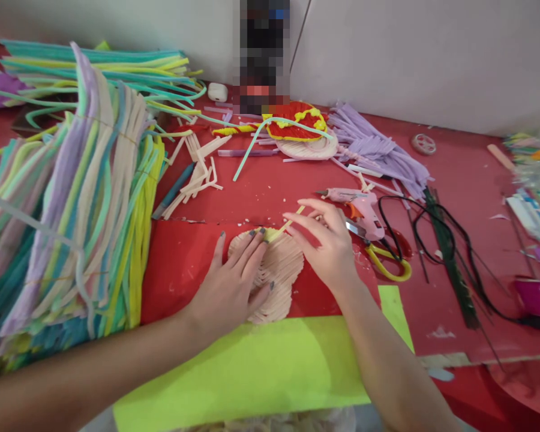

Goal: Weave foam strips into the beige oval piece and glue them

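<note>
A cream, rounded piece made of pipe cleaners laid side by side rests on the red work surface. My left hand lies flat over its left part, fingers stretched out, fingertips at the upper edge. A pale yellow pipe cleaner runs from under those fingertips up to the right. My right hand pinches its free end between thumb and fingers. Close by that hand lie a pink glue gun and scissors with yellow handles.
Bundled coloured pipe cleaners fill the left side. Purple pipe cleaners and a red-and-yellow piece lie at the back. Yellow-green felt covers the front edge. A black cord trails across the right.
</note>
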A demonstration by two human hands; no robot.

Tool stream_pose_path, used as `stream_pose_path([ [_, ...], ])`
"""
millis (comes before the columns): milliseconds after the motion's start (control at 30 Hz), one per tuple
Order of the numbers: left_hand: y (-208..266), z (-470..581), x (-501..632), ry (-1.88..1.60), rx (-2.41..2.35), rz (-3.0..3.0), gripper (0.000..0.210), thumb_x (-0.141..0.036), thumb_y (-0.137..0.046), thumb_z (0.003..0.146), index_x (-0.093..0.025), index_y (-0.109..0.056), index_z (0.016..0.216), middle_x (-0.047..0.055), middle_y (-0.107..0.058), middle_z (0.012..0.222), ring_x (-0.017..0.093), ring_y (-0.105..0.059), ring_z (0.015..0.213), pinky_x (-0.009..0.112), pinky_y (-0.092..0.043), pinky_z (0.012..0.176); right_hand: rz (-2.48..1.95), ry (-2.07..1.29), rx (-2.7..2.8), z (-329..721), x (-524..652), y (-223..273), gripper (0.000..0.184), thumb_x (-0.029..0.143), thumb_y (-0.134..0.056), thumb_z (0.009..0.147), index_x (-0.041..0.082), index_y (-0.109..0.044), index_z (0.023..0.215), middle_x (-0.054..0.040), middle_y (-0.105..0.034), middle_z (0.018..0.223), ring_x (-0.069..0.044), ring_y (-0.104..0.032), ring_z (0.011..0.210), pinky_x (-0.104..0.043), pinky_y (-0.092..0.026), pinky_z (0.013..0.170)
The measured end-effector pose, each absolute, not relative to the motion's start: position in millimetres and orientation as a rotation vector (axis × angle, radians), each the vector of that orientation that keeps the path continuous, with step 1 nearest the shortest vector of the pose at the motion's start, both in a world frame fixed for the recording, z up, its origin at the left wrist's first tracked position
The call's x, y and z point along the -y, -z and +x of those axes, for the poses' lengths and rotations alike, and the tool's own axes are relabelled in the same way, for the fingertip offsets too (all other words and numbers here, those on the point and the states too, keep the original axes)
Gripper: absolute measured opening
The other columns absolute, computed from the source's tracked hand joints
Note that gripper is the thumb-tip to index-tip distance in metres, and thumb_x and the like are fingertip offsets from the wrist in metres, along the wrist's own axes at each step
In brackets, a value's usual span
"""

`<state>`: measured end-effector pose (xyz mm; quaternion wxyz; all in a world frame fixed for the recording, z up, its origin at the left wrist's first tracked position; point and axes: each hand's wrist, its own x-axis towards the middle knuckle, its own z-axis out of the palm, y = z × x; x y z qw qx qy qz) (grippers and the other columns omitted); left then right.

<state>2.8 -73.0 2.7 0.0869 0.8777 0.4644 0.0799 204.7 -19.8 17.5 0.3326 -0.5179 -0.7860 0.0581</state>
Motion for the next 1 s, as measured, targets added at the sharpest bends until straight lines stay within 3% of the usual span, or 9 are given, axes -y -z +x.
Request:
stream_pose_path([
  [367, -5, 3, 72, -0.226, -1.380, 2.617, 0.053, -0.042, -0.032, 0.094, -0.013, -0.039, 0.139, 0.010, -0.031, 0.151, 0.027, -0.033, 0.136, 0.059, -0.014, 0.112, -1.403, -0.302, 2.121, 207, 17, -7, 0.014, 0.027, -0.057, 0.088, 0.023, -0.069, 0.094, -0.0055, -0.062, 0.104, -0.018, -0.057, 0.097, -0.038, -0.044, 0.093],
  [1000, -5, 3, 72, -0.210, -1.373, 2.622, 0.053, -0.040, -0.032, 0.094, -0.012, -0.038, 0.139, 0.010, -0.031, 0.151, 0.027, -0.032, 0.137, 0.060, -0.011, 0.113, -1.390, -0.379, 2.084, 204, 19, -6, 0.013, 0.022, -0.054, 0.089, 0.022, -0.067, 0.091, -0.0059, -0.061, 0.097, -0.018, -0.058, 0.095, -0.039, -0.045, 0.091],
])
